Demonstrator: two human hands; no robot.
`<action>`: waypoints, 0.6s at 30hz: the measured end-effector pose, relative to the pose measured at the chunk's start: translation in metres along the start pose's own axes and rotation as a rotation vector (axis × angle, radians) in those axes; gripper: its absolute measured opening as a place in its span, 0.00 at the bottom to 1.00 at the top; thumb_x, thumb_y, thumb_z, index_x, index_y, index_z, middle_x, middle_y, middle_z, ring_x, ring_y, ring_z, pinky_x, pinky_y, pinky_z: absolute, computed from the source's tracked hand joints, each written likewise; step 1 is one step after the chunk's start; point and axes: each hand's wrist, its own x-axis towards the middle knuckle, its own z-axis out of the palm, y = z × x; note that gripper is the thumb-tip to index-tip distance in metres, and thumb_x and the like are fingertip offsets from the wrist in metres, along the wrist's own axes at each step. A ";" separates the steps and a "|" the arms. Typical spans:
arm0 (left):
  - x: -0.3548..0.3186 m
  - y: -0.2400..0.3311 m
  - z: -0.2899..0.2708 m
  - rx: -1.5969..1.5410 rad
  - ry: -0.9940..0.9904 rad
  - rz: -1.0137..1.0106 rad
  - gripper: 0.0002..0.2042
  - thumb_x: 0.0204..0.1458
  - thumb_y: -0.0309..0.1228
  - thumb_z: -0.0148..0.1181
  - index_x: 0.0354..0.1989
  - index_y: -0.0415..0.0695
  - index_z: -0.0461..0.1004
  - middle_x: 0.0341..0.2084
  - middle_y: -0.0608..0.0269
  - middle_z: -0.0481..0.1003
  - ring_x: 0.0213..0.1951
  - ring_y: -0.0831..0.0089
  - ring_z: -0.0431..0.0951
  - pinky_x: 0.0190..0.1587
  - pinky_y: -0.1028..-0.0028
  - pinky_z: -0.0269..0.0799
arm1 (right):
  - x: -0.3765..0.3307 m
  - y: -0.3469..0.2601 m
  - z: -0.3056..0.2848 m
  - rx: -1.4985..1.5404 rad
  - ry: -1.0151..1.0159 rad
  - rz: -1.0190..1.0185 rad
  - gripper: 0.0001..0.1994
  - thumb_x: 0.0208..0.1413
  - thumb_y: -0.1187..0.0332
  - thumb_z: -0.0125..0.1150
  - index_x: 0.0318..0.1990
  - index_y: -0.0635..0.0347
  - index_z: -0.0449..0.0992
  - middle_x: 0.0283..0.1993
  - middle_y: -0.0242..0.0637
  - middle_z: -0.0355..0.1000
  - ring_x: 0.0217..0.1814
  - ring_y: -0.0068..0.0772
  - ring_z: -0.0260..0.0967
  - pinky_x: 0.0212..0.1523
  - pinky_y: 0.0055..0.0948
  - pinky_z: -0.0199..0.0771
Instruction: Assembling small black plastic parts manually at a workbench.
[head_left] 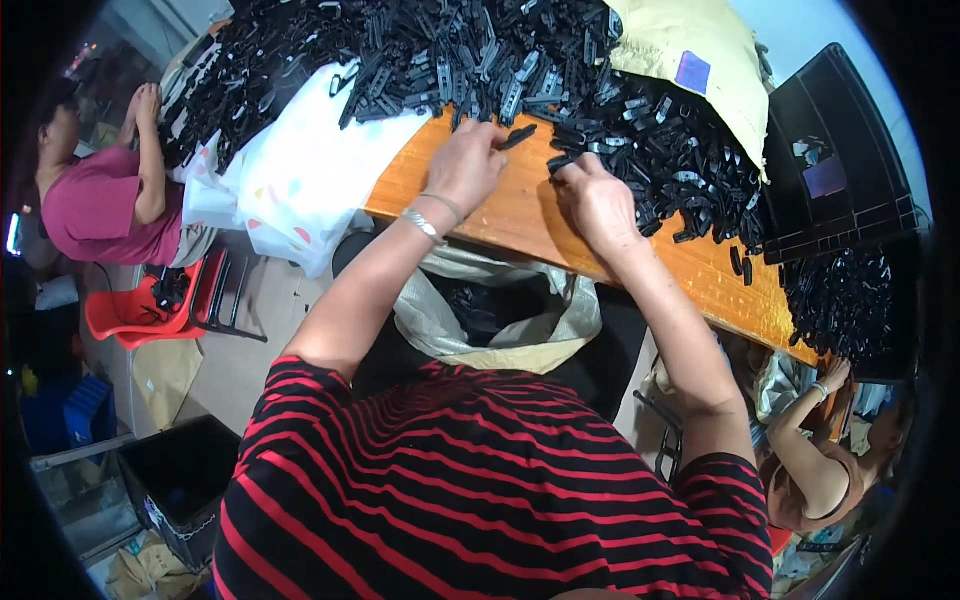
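Note:
Over the wooden table, my left hand pinches a small black plastic part between thumb and fingers. To its right, my right hand has its fingertips closed on another small black plastic part at the edge of the heap. A large heap of black plastic parts, long clip-like pieces, spreads across the far side of the table. More loose parts lie to the right of my right hand. The exact kind of the parts is too small to make out.
A white plastic bag hangs over the table's left edge. An open woven sack is below the front edge. At right stands a black crate; a yellow sack lies behind. Co-workers sit left and right.

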 end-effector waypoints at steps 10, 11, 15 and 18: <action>0.022 -0.011 0.029 0.202 -0.049 0.052 0.06 0.45 0.30 0.62 0.30 0.42 0.74 0.31 0.55 0.71 0.34 0.54 0.74 0.38 0.61 0.71 | 0.026 0.011 0.009 -0.128 -0.159 -0.234 0.05 0.45 0.75 0.54 0.32 0.62 0.70 0.36 0.46 0.65 0.33 0.45 0.71 0.31 0.36 0.74; 0.021 -0.011 0.028 0.191 -0.052 0.044 0.06 0.45 0.30 0.62 0.29 0.42 0.75 0.31 0.55 0.71 0.34 0.54 0.75 0.38 0.61 0.71 | 0.025 0.010 0.008 -0.125 -0.161 -0.234 0.05 0.45 0.75 0.54 0.32 0.62 0.70 0.36 0.46 0.65 0.33 0.45 0.71 0.31 0.36 0.74; 0.012 -0.009 0.022 0.137 -0.049 0.024 0.06 0.44 0.30 0.61 0.28 0.42 0.75 0.29 0.55 0.72 0.33 0.55 0.75 0.37 0.62 0.71 | 0.008 0.004 0.014 0.195 -0.040 -0.192 0.09 0.41 0.78 0.57 0.33 0.61 0.68 0.36 0.43 0.65 0.33 0.45 0.70 0.31 0.38 0.72; 0.004 -0.008 0.016 0.087 -0.062 -0.002 0.06 0.44 0.30 0.61 0.27 0.41 0.76 0.28 0.55 0.73 0.33 0.56 0.75 0.36 0.63 0.71 | -0.007 -0.001 0.019 0.262 0.040 -0.281 0.08 0.42 0.78 0.58 0.33 0.60 0.70 0.36 0.37 0.67 0.35 0.42 0.69 0.33 0.35 0.71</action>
